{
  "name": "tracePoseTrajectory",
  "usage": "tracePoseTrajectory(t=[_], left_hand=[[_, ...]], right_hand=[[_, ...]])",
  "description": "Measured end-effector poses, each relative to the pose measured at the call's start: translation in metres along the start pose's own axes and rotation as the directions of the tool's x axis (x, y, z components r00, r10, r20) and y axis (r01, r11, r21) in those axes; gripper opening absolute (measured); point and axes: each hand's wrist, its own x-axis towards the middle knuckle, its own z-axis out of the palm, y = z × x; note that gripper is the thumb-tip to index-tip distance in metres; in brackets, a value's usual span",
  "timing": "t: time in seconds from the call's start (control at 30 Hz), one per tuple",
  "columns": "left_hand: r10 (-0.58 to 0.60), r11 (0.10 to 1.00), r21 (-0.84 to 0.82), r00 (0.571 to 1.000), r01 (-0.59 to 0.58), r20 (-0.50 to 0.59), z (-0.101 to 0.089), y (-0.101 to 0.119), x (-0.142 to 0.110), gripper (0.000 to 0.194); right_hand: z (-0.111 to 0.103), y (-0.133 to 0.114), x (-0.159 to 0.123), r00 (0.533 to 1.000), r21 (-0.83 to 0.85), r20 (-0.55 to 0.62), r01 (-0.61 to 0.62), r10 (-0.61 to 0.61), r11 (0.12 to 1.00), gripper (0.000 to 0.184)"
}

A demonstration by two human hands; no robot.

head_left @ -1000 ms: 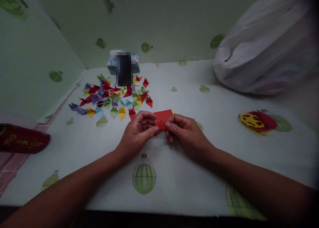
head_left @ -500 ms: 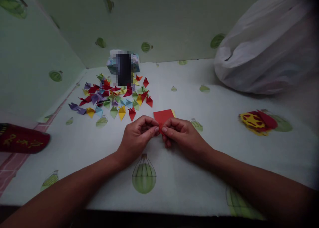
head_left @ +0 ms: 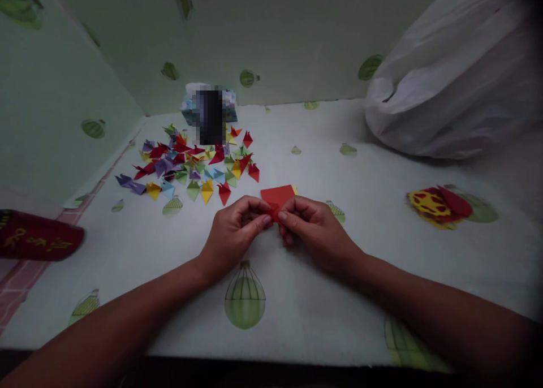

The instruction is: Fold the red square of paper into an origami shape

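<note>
My left hand [head_left: 236,229] and my right hand [head_left: 311,228] meet at the middle of the table, fingertips pinched together on a small folded red paper piece [head_left: 274,209]. Just behind them a stack of red paper sheets [head_left: 279,194] lies flat, with a yellow edge showing at its right. To the back left spreads a pile of several folded paper pieces [head_left: 195,164] in red, purple, yellow, green and blue.
A big white plastic bag [head_left: 458,77] fills the back right. A red and yellow paper stack [head_left: 439,206] lies at the right. A dark red pouch [head_left: 38,242] rests at the left edge. A box [head_left: 210,110] stands by the back wall.
Both hands have drawn slightly nearer me and closer together, working the small red piece; less of it shows between the fingers now. The red sheet stack stays put.
</note>
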Motion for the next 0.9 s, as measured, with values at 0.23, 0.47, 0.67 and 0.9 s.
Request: tracePoseTrajectory(t=[0.23,0.47,0.67,0.9], left_hand=[[0.023,0.999,0.027,0.999,-0.024,0.028,-0.002,0.003,0.0,0.007],[0.074,0.997,0.015,0.995,-0.075,0.07,-0.005,0.004,0.004,0.007],[0.015,0.999,0.047,0.997,-0.018,0.077,-0.005,0.008,0.004,0.006],[-0.053,0.999,-0.009,0.997,0.054,0.047,-0.003,0.009,0.002,0.009]], right_hand=[[0.0,0.0,0.0,1.0,-0.001,-0.013,0.009,-0.009,1.0,0.026],[0.0,-0.003,-0.001,0.999,-0.039,-0.026,0.025,-0.026,0.999,0.025],[0.0,-0.002,-0.001,0.999,-0.062,-0.008,0.034,-0.035,0.997,0.024],[0.001,-0.004,0.0,1.0,-0.04,0.0,0.008,-0.008,0.999,0.024]])
